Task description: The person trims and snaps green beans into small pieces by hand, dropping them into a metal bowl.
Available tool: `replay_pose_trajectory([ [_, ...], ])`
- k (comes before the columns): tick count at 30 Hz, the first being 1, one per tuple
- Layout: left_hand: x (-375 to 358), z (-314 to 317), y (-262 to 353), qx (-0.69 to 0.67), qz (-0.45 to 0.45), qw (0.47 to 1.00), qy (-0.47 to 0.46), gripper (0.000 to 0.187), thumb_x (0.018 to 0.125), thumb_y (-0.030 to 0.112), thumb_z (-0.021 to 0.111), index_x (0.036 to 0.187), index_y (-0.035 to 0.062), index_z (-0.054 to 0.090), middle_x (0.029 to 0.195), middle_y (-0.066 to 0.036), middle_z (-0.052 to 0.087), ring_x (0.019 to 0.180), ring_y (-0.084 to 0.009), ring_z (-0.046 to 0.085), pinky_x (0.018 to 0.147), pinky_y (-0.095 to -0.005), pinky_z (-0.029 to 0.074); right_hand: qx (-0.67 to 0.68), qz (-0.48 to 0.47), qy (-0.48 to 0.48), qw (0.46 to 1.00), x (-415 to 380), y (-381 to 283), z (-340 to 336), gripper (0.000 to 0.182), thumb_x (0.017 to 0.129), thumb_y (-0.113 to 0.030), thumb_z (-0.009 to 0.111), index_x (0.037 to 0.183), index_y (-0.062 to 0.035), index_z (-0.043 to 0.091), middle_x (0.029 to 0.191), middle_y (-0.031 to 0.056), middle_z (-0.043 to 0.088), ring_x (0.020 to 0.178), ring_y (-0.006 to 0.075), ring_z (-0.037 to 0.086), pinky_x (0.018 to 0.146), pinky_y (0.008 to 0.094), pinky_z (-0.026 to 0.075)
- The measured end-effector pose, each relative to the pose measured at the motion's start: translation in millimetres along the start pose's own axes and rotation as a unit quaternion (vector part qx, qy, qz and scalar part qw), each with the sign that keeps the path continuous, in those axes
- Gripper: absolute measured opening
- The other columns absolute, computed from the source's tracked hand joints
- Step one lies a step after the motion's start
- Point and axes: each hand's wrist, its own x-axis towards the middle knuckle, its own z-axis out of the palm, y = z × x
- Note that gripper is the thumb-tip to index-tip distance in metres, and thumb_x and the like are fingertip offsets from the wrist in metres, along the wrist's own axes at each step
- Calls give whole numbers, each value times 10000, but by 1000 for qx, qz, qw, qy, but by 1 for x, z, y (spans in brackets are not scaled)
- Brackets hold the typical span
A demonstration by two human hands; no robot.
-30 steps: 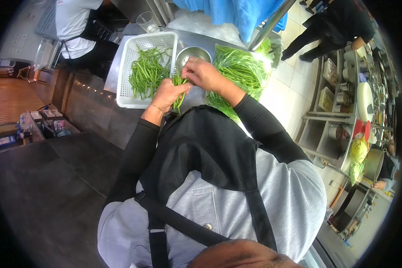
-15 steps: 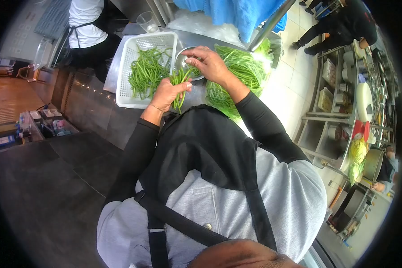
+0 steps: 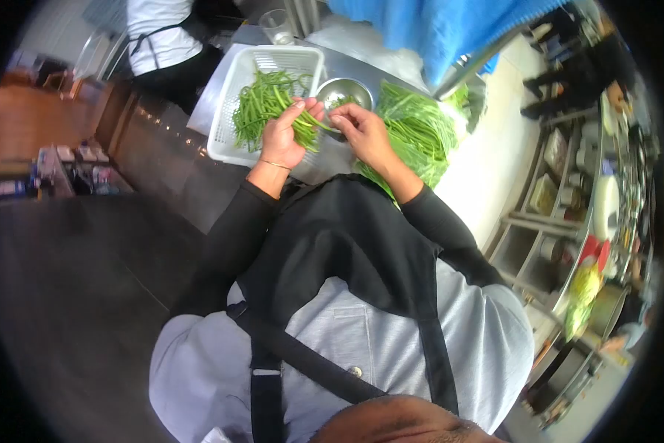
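Note:
My left hand [image 3: 282, 142], palm up with its fingers curled, holds a few long green beans [image 3: 304, 119] over the near right side of a white perforated basket [image 3: 225, 122]. More green beans [image 3: 254, 111] lie loose in that basket. Just right of it, my right hand [image 3: 366, 136] is pinched at the ends of the held beans; what sits between its fingertips is too small to tell. Behind my hands, a round metal bowl [image 3: 362, 94] contains small green bits. To its right is a large bunch of green beans in clear plastic [image 3: 420, 133].
A clear cup [image 3: 276, 28] stands behind the basket on the metal table [image 3: 217, 85]. Blue cloth [image 3: 435, 29] hangs beside a metal post. A person in a white top [image 3: 158, 33] is at the back left. Shelves [image 3: 520, 247] line the right side.
The view has shifted, so the table appears further right. My left hand has turned palm up and moved over the basket with beans. My right hand has come down from above the bowl into a pinch.

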Motion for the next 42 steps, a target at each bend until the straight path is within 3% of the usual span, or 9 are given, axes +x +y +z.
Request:
replay_pose_trajectory([
  [3,0,5,-1,-40,40,998,10,165,988,72,664,1146,37,627,1146,-152,712,1138,-313,692,1050,-456,553,25,-18,-44,999,2,-4,-1,132,962,-169,738,1035,-58,736,793,32,704,692,133,631,652,318,499],
  [7,9,5,-3,-47,23,999,14,187,987,107,677,1153,38,626,1110,-164,730,1047,-283,719,933,-429,601,-206,-284,6,936,7,-27,-5,105,866,-91,803,958,-63,762,901,107,716,781,275,687,752,392,547],
  [11,4,20,-8,-57,29,997,33,167,995,124,668,1131,35,629,1092,-170,728,976,-267,731,843,-409,619,-311,-190,-6,931,8,-31,5,108,901,-122,759,976,-50,789,916,145,732,833,370,677,779,440,543],
  [13,8,23,-17,-78,50,995,29,136,994,102,657,1107,32,627,1077,-163,720,974,-270,734,850,-412,619,-325,-170,8,930,7,-31,6,156,937,-139,732,1027,-25,788,920,162,749,813,302,700,772,403,545],
  [15,8,30,-20,-80,75,994,16,117,991,81,649,1090,28,618,1071,-160,711,1004,-281,732,855,-420,618,-255,-24,23,966,6,-41,10,196,966,-142,720,1060,19,778,938,148,772,809,200,697,767,347,543],
  [17,7,28,-17,-69,66,995,-5,127,994,81,648,1100,23,609,1072,-171,711,1047,-299,729,881,-433,614,-92,-11,24,995,13,-4,6,226,985,-135,708,1069,68,764,937,111,770,821,145,671,767,303,535],
  [22,-13,38,-9,-59,120,991,-7,169,1023,127,644,1145,26,587,1073,-171,706,1052,-291,727,878,-426,608,147,136,14,980,6,-23,9,326,1047,-269,670,1202,16,700,954,37,711,731,116,621,687,249,536],
  [33,-14,37,16,-73,164,983,-48,96,1026,69,611,1089,0,590,966,-139,706,899,-275,759,818,-396,630,194,195,-29,961,10,-50,20,224,1060,-244,631,1211,-86,678,1024,26,726,843,154,680,728,301,569],
  [42,-24,27,46,-68,143,985,-64,97,1018,86,634,1062,7,599,963,-140,716,884,-259,748,787,-385,620,172,171,-7,970,5,-83,47,234,1078,-187,581,1231,-19,637,1090,78,704,922,177,662,832,309,535],
])
